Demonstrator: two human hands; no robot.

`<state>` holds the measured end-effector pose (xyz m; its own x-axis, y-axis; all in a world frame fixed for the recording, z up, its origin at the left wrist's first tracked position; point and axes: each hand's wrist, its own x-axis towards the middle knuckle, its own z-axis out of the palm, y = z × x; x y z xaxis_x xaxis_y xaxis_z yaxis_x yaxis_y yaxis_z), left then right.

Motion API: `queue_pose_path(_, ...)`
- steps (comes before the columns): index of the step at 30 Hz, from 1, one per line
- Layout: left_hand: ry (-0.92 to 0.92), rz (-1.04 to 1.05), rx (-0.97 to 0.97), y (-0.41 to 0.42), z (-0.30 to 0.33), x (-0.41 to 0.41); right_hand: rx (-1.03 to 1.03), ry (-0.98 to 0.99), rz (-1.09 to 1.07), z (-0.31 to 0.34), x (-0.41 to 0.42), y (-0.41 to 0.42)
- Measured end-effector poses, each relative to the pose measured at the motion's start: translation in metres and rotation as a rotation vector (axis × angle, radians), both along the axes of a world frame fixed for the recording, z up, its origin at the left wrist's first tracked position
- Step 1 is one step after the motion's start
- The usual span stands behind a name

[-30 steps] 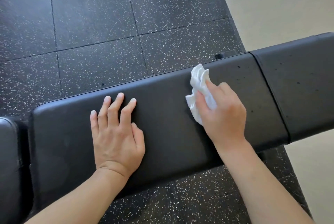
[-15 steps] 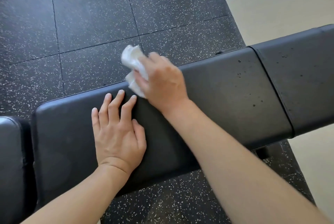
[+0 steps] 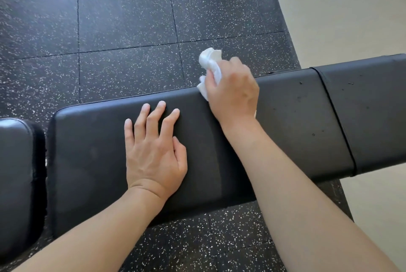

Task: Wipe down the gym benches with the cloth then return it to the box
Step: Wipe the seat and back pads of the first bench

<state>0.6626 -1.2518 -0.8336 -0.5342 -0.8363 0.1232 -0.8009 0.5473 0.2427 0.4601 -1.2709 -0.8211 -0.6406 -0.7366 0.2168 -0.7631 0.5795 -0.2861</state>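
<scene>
A long black padded gym bench (image 3: 92,153) runs across the view from left to right. My right hand (image 3: 232,91) grips a crumpled white cloth (image 3: 209,67) and holds it against the bench's far edge, near the middle. Part of the cloth sticks up past my fingers over the floor. My left hand (image 3: 153,150) lies flat on the pad with fingers spread, just left of my right forearm. No box is in view.
A second bench section (image 3: 371,113) joins on the right past a seam, with small dark specks on it. Another black pad (image 3: 17,179) sits at the left edge. Speckled black rubber floor tiles (image 3: 123,30) lie beyond; a pale floor (image 3: 342,12) is at the right.
My right hand with the cloth swept left along the bench's far edge, then came back to the right near the middle. The left hand stayed flat in place.
</scene>
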Motion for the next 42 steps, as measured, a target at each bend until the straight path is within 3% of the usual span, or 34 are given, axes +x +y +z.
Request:
queue_pose_path(4,0.010,0.007,0.009,0.001,0.000,0.001,-0.032,-0.052,0.049,0.000,0.021,0.003)
queue_pose_path(9,0.029,0.009,0.003,0.002,0.001,0.000,-0.226,-0.197,0.156,0.001,0.042,0.051)
queue_pose_path(18,0.037,0.012,0.003,0.003,0.001,0.000,-0.225,-0.087,0.423,-0.011,0.057,0.198)
queue_pose_path(20,0.032,0.010,0.002,0.003,0.001,0.000,-0.223,-0.031,0.426,-0.010,0.047,0.183)
queue_pose_path(23,0.024,0.010,0.001,0.002,0.000,0.000,-0.212,0.012,0.253,-0.006,0.028,0.123)
queue_pose_path(28,0.025,0.016,0.007,0.003,0.003,-0.001,-0.159,-0.110,0.095,-0.001,0.010,0.018)
queue_pose_path(31,0.017,0.017,0.013,0.003,0.003,-0.001,-0.139,-0.134,0.108,-0.001,0.022,0.008)
queue_pose_path(38,0.020,0.016,0.032,0.003,0.005,-0.001,-0.147,-0.056,0.404,-0.006,0.061,0.135)
queue_pose_path(42,0.011,0.013,0.021,0.003,0.004,-0.001,-0.184,0.007,0.355,-0.010,0.021,0.194)
